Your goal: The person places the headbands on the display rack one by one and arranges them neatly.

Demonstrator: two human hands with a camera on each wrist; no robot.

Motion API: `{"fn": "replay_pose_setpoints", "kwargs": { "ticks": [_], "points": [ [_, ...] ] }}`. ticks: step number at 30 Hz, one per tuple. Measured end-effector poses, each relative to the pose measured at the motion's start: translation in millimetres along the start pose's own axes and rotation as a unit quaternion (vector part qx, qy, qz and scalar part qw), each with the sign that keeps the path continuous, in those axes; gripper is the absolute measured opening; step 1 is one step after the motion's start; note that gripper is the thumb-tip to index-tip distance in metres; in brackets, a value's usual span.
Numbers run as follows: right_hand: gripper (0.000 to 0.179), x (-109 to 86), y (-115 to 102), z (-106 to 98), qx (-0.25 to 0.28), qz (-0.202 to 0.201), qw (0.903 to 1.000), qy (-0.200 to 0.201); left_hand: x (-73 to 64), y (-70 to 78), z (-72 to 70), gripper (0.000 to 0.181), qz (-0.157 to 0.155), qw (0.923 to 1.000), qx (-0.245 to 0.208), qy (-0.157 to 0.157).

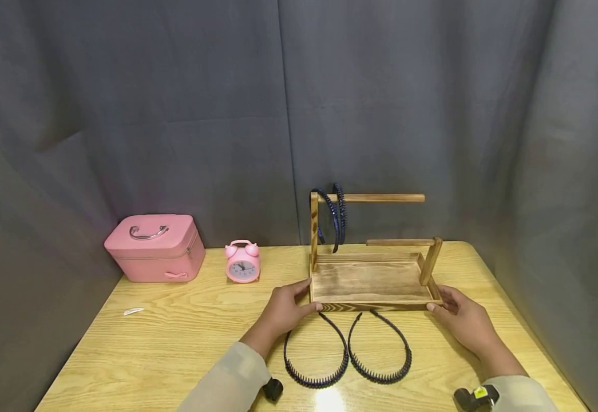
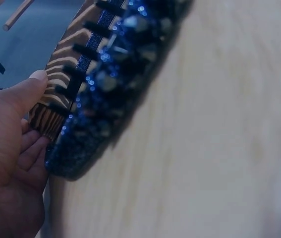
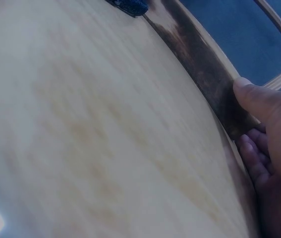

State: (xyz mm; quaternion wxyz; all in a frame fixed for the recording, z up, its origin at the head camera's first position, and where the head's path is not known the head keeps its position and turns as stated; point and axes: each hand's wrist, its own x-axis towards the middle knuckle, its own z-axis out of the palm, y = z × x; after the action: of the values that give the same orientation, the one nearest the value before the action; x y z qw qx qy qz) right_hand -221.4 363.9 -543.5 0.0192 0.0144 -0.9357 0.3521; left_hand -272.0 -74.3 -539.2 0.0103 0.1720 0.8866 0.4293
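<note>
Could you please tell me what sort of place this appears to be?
Probably a curtained-off workspace, perhaps styled as a dressing area: a grey curtain hangs behind a wooden table where two dark headbands lie.

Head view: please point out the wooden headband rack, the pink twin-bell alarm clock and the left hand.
Wooden headband rack (image 1: 368, 279): head view, bare floor of its tray.
Pink twin-bell alarm clock (image 1: 242, 269): head view, its dial.
Left hand (image 1: 284, 309): head view, back of the hand.
</note>
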Motion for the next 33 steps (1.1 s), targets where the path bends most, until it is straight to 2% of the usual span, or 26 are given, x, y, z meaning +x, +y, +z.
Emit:
{"fn": "replay_pose_setpoints", "kwargs": {
  "ticks": [9, 14, 18, 21, 24, 28, 31, 33],
  "points": [
    [0.082, -3.2, 0, 2, 0.015, 0.009, 0.9997, 0.018, -1.2, -2.2, 2.4, 0.078, 0.001, 1.0, -0.008, 0.004],
    [0.076, -21.0, -9, -3, 0.023, 0.021, 0.9983, 0.049, -1.4, -3.3, 4.0, 0.078, 0.007, 0.9999, -0.01, 0.001],
    [0.059, -37.2, -27, -8, 0.009, 0.003, 0.9983, 0.058, -0.9, -3.0, 0.9, 0.079, 0.001, 0.9999, -0.012, 0.005],
    [0.044, -49.3, -45, -8, 0.016, -0.034, 0.9992, 0.017, -0.3, -2.0, -1.6, 0.079, -0.002, 0.9999, -0.012, 0.006],
    [0.04, -60.2, -61, -3, 0.022, -0.093, 0.9947, -0.038, -0.4, -0.9, -3.2, 0.079, -0.001, 0.9999, -0.013, 0.006],
    [0.042, -68.9, -74, 4, 0.013, -0.19, 0.9763, -0.103, -0.9, -0.3, -2.7, 0.079, 0.002, 0.9997, -0.022, 0.005],
    [0.041, -71.6, -78, 9, 0.015, -0.232, 0.9608, -0.15, -1.0, -0.8, -0.8, 0.079, -0.004, 0.9995, -0.03, 0.003],
    [0.037, -71.9, -79, 11, 0.012, -0.247, 0.9531, -0.175, -0.9, -1.4, 0.8, 0.079, -0.009, 0.9995, -0.032, 0.002]
  ]
}}
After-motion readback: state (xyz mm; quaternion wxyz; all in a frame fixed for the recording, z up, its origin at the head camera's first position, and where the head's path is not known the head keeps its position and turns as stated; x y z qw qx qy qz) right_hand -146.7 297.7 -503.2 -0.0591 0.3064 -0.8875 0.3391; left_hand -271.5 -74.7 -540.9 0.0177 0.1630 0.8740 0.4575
